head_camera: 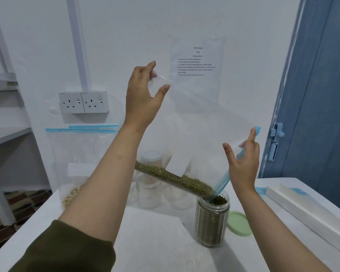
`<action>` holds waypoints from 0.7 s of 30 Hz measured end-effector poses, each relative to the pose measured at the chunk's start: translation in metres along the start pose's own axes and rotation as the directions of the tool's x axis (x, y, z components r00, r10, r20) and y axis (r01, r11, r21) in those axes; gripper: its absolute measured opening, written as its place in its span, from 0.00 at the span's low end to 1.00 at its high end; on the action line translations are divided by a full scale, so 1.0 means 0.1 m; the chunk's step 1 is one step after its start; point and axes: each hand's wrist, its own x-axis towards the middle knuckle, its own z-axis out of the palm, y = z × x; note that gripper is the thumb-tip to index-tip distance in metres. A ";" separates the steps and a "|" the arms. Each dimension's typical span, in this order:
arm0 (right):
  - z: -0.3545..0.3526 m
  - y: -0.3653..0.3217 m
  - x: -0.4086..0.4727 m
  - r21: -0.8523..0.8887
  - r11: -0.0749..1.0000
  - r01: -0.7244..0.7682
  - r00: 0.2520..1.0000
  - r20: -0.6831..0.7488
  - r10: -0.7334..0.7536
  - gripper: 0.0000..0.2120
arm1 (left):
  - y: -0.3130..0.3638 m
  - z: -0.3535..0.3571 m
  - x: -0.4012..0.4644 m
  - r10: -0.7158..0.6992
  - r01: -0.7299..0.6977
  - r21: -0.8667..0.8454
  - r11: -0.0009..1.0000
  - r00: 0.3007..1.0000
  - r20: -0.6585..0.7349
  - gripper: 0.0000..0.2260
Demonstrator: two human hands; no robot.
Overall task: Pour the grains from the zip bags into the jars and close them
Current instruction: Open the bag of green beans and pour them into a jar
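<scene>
A clear zip bag (202, 122) with a blue zip strip hangs tilted over the table, its mouth down at an open clear jar (212, 218). Green grains (177, 178) lie along the bag's lower edge and run into the jar, which is nearly full. My left hand (143, 97) pinches the bag's raised bottom corner, high up. My right hand (243, 161) pinches the blue zip edge near the bag's mouth, just above the jar. A pale green lid (238, 223) lies flat on the table right of the jar.
Two empty clear jars (148, 191) stand behind the full one. Another zip bag (75, 165) holding pale grains leans against the wall at the left. A white bar (310, 214) lies along the table's right side. Wall sockets (83, 102) sit above the left bag.
</scene>
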 end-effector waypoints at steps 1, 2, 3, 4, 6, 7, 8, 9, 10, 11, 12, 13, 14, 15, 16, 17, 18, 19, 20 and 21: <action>0.00 0.00 0.00 0.001 1.000 0.002 1.000 -0.002 -0.002 0.41 | 0.00 0.00 0.00 0.000 0.000 0.001 1.000 1.000 0.001 0.25; 0.00 0.00 -0.01 0.001 1.000 0.005 1.000 -0.002 -0.005 0.41 | -0.01 -0.01 -0.01 -0.001 0.001 0.003 1.000 1.000 0.001 0.26; 0.00 0.00 -0.01 0.001 1.000 0.007 1.000 -0.002 -0.007 0.41 | -0.01 -0.01 -0.01 -0.001 0.001 0.004 1.000 1.000 0.001 0.26; 0.00 0.00 -0.01 0.002 1.000 0.009 1.000 -0.002 -0.009 0.41 | -0.01 -0.01 -0.01 -0.001 0.001 0.004 1.000 1.000 0.000 0.26; 0.00 -0.01 -0.02 0.003 1.000 0.006 1.000 -0.003 -0.006 0.41 | -0.01 -0.01 -0.02 0.002 -0.002 0.003 1.000 1.000 -0.002 0.26; 0.00 -0.01 -0.02 0.001 1.000 0.006 1.000 -0.003 -0.006 0.41 | -0.01 -0.01 -0.02 0.002 -0.002 0.003 1.000 1.000 -0.002 0.26; 0.00 -0.01 -0.02 -0.002 1.000 0.009 1.000 -0.002 -0.009 0.41 | -0.01 -0.02 -0.03 0.002 -0.002 0.004 1.000 1.000 -0.003 0.26; 0.00 -0.01 -0.02 -0.004 1.000 0.012 1.000 -0.002 -0.012 0.41 | -0.01 -0.02 -0.03 0.001 -0.001 0.007 1.000 1.000 -0.003 0.26; 0.00 -0.01 -0.01 -0.003 1.000 0.013 1.000 -0.002 -0.013 0.41 | -0.01 -0.03 -0.03 0.000 0.000 0.011 1.000 1.000 -0.005 0.26; 0.00 -0.01 -0.01 -0.001 1.000 0.012 1.000 -0.003 -0.012 0.41 | -0.01 -0.03 -0.03 -0.001 0.001 0.012 1.000 1.000 -0.006 0.26; 0.01 -0.01 -0.01 0.000 1.000 0.011 1.000 -0.003 -0.011 0.41 | -0.01 -0.03 -0.03 -0.002 0.002 0.012 1.000 1.000 -0.007 0.26; 0.01 -0.02 -0.01 -0.001 1.000 0.010 1.000 -0.003 -0.010 0.41 | -0.01 -0.04 -0.03 -0.004 0.004 0.010 1.000 1.000 -0.007 0.26; 0.01 -0.01 -0.01 -0.001 1.000 0.009 1.000 -0.004 -0.009 0.41 | -0.02 -0.04 -0.04 -0.006 0.006 0.009 1.000 1.000 -0.007 0.26; 0.01 -0.01 -0.01 0.001 1.000 0.007 1.000 -0.005 -0.007 0.41 | -0.02 -0.04 -0.04 -0.007 0.007 0.009 1.000 1.000 -0.006 0.26; 0.01 -0.01 -0.01 0.003 1.000 0.006 1.000 -0.006 -0.006 0.41 | -0.02 -0.04 -0.04 -0.009 0.009 0.009 1.000 1.000 -0.007 0.26; 0.01 -0.02 -0.01 0.004 1.000 0.006 1.000 -0.007 -0.006 0.41 | -0.03 -0.05 -0.05 -0.010 0.010 0.009 1.000 1.000 -0.007 0.26; 0.01 -0.02 -0.01 0.005 1.000 0.007 1.000 -0.006 -0.007 0.41 | -0.03 -0.05 -0.05 -0.012 0.012 0.009 1.000 1.000 -0.009 0.26; 0.01 -0.02 -0.01 0.004 1.000 0.010 1.000 -0.005 -0.010 0.41 | -0.03 -0.05 -0.05 -0.013 0.013 0.010 1.000 1.000 -0.010 0.26; 0.01 -0.02 -0.01 0.003 1.000 0.013 1.000 -0.005 -0.013 0.41 | -0.03 -0.05 -0.06 -0.013 0.013 0.009 1.000 1.000 -0.011 0.26; 0.01 -0.02 -0.01 0.001 1.000 0.014 1.000 -0.005 -0.014 0.41 | -0.03 -0.04 -0.06 -0.012 0.012 0.007 1.000 1.000 -0.012 0.26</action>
